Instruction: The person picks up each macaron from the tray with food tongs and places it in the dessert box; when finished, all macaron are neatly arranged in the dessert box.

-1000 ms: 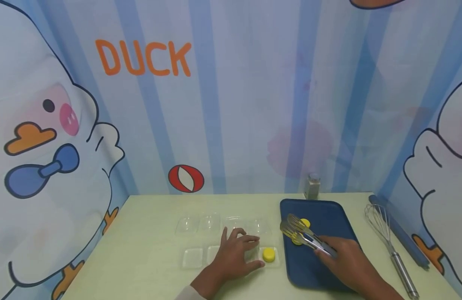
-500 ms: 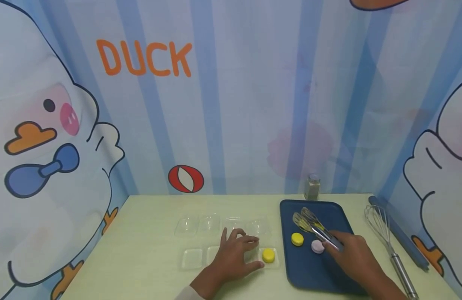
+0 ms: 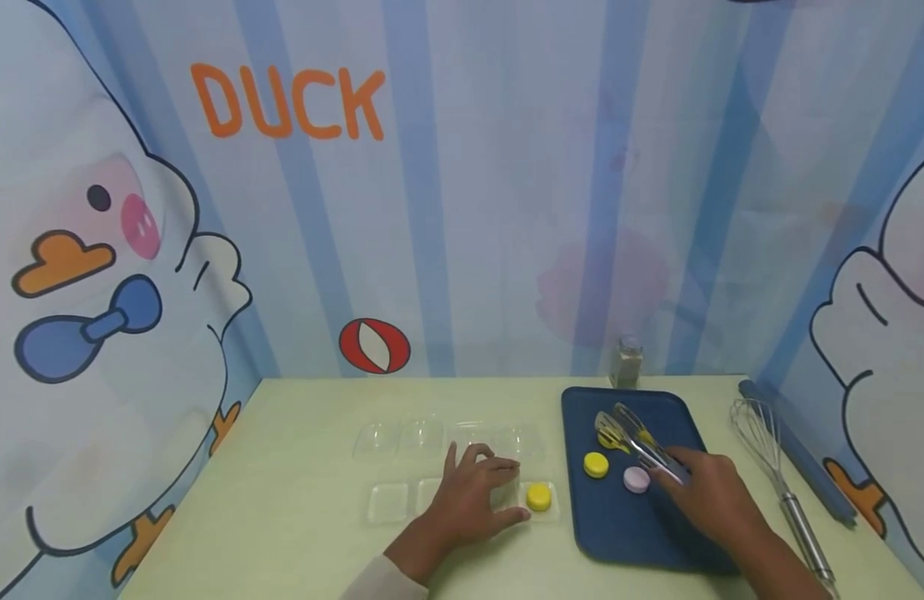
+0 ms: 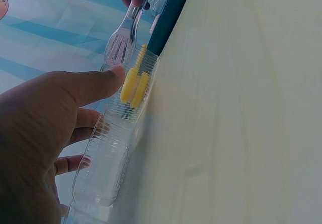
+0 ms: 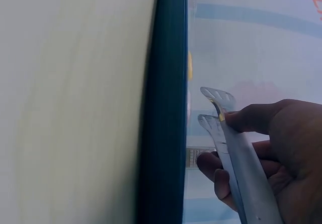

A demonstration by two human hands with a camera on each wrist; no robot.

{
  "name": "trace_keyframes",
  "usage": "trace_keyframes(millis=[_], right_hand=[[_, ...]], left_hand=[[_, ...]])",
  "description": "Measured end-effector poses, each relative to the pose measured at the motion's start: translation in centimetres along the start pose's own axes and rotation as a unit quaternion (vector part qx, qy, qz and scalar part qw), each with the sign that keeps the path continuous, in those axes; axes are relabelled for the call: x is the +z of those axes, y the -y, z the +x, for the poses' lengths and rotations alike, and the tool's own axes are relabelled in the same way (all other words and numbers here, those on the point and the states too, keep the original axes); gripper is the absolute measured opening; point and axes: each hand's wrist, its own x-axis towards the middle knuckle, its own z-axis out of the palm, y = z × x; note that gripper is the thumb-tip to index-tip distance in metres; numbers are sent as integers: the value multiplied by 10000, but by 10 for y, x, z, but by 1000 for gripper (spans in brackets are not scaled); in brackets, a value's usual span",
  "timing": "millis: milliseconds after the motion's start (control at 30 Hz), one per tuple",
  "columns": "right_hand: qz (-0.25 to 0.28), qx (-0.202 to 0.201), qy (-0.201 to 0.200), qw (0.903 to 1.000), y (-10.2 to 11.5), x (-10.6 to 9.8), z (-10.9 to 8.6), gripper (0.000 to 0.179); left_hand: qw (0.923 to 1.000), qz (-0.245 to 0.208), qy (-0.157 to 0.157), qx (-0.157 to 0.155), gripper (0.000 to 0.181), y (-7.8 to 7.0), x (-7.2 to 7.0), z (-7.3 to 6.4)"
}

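My left hand (image 3: 472, 504) spans a clear plastic container (image 3: 389, 503), thumb at the near rim and fingers at the far side. A yellow macaron (image 3: 538, 497) stands in its right-end compartment, beside my thumb; the left wrist view shows this macaron (image 4: 130, 86) through the clear wall. With my right hand (image 3: 712, 496) I grip metal tongs (image 3: 660, 462) over the blue tray (image 3: 619, 533). Their slotted ends stand apart and overlap a yellow macaron (image 3: 606, 440) at the back. Closer to me on the tray lie another yellow macaron (image 3: 596, 465) and a pale lilac one (image 3: 636, 480).
The container's clear lid (image 3: 377, 439) lies open behind it. Right of the tray are a whisk (image 3: 782, 483) and a dark blue rod (image 3: 802, 458). A small glass jar (image 3: 626, 364) stands behind the tray, close to the printed curtain (image 3: 476, 208).
My right hand moved the tongs right and back, off the nearer yellow macaron and onto the farther one, uncovering the lilac macaron. The left hand stays on the container. The head view tilted down slightly.
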Motion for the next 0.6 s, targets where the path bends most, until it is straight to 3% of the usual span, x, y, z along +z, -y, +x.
trace_keyframes(millis=[267,600], right_hand=[[-104,74,116,9999,-2,3,2,40],[-118,-43,66,9999,-3,5,2,37]], left_hand=[[9999,96,-80,109,59,0,-2,0],[9991,127,-367,186,58,5,-21,-11]])
